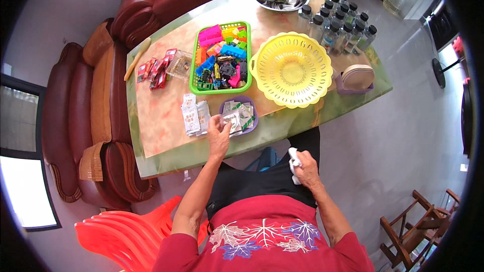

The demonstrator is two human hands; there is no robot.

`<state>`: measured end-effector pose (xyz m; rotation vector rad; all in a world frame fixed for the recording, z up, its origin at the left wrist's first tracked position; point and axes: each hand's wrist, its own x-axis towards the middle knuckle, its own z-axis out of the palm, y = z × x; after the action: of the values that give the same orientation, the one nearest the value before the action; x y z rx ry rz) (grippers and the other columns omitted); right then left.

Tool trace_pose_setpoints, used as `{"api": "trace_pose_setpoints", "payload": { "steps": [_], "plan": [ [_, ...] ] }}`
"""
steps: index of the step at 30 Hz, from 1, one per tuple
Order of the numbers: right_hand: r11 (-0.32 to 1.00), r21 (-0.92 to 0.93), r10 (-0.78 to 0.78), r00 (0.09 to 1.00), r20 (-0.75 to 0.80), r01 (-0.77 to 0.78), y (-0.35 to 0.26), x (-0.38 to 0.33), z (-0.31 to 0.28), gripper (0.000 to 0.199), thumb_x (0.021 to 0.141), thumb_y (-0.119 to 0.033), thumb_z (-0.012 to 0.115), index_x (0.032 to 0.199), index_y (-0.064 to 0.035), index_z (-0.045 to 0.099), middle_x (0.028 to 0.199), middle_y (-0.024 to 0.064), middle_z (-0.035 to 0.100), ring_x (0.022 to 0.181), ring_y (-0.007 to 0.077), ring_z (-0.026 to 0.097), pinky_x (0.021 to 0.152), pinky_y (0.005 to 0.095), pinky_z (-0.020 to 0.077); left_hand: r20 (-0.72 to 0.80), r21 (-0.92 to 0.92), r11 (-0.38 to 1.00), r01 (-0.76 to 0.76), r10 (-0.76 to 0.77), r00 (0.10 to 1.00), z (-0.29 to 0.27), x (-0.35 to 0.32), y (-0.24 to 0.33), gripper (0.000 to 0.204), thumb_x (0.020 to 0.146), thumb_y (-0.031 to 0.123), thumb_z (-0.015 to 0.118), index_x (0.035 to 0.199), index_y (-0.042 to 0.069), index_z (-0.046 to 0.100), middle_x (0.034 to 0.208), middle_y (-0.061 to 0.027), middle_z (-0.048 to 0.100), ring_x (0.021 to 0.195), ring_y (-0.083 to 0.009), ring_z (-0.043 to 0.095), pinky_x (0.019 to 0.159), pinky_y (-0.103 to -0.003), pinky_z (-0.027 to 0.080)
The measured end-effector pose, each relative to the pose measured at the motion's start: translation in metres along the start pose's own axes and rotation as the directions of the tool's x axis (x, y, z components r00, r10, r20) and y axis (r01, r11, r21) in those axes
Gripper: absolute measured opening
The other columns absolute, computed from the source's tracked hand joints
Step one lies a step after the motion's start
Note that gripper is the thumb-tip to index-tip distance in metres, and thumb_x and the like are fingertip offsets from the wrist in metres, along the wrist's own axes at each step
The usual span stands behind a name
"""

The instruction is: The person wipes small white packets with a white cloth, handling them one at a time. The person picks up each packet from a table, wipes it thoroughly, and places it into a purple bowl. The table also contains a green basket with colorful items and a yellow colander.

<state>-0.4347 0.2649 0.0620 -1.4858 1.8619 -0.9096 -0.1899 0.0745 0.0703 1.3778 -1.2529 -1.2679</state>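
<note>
Head view shows the left hand [218,133] reaching over the near edge of the green-rimmed marble bench [161,121], fingers pinched shut on a small clear plastic sachet [231,119] held just at the left rim of the shallow purple plastic bowl [251,121] of similar sachets. The right hand [304,167] rests off the bench, above the lap, closed around a crumpled white cloth [293,161]. The bowl lies directly ahead of the left hand, which is clearly nearer. A loose stack of white sachets [194,116] lies just left of it.
</note>
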Motion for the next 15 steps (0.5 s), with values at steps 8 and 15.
{"api": "trace_pose_setpoints", "payload": {
  "steps": [8, 15],
  "plan": [
    [0.685, 0.621, 0.499, 0.866, -0.018, -0.381, 0.05, -0.003, 0.015, 0.019, 0.086, -0.009, 0.059, 0.102, -0.0001, 0.062, 0.083, 0.0058, 0.062, 0.067, 0.0134, 0.061, 0.06, 0.0294, 0.0505, -0.059, 0.399, 0.907, -0.133, 0.17, 0.984, 0.051, 0.036, -0.027, 0.026, 0.081, 0.003, 0.062, 0.106, -0.001, 0.056, 0.087, -0.0166, 0.066, 0.078, -0.0244, 0.064, 0.072, -0.037, 0.05],
    [0.632, 0.671, 0.508, 0.861, 0.019, -0.388, 0.04, 0.006, 0.013, 0.021, 0.09, -0.012, 0.059, 0.107, -0.0012, 0.062, 0.078, 0.0016, 0.06, 0.062, 0.0085, 0.057, 0.054, 0.0257, 0.0516, -0.031, 0.786, 0.596, -0.163, 0.301, 0.953, 0.059, 0.02, -0.021, 0.052, 0.073, 0.021, 0.074, 0.117, 0.004, 0.055, 0.11, -0.0185, 0.05, 0.105, -0.0353, 0.047, 0.089, -0.044, 0.038]
  ]
}}
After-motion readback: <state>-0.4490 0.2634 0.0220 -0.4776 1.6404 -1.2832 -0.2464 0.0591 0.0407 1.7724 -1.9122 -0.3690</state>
